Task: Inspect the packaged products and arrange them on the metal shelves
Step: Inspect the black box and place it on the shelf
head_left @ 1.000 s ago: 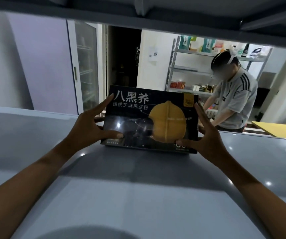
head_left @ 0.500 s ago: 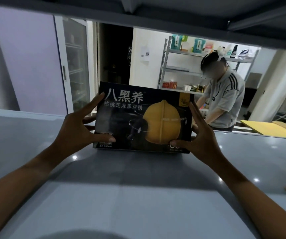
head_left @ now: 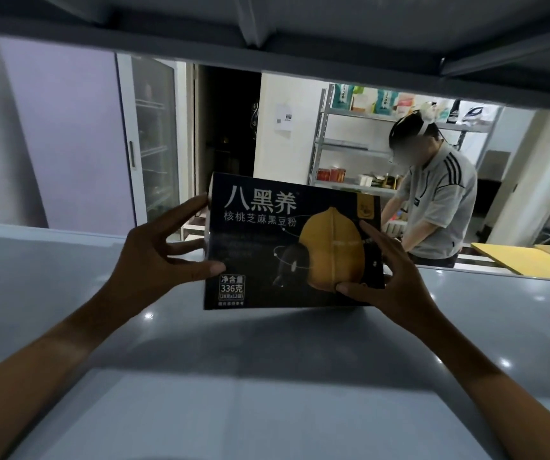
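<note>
A black product box (head_left: 267,247) with white Chinese lettering and a yellow nut picture stands upright on the grey metal shelf (head_left: 267,393), its printed front facing me. My left hand (head_left: 157,257) holds its left edge, thumb across the front and fingers behind. My right hand (head_left: 389,277) grips the lower right corner, thumb on the front and fingers along the right side. The box's bottom edge touches the shelf surface or sits just above it; I cannot tell which.
The underside of the shelf above (head_left: 267,24) hangs close overhead. Beyond the shelf a person (head_left: 439,200) stands at another metal rack (head_left: 349,151) stocked with goods. A glass-door cabinet (head_left: 154,141) is at the back left, a yellow board (head_left: 525,260) at the right.
The box has come toward me along the shelf and turned slightly, so its left side now shows. Both hands kept their hold and came with it.
</note>
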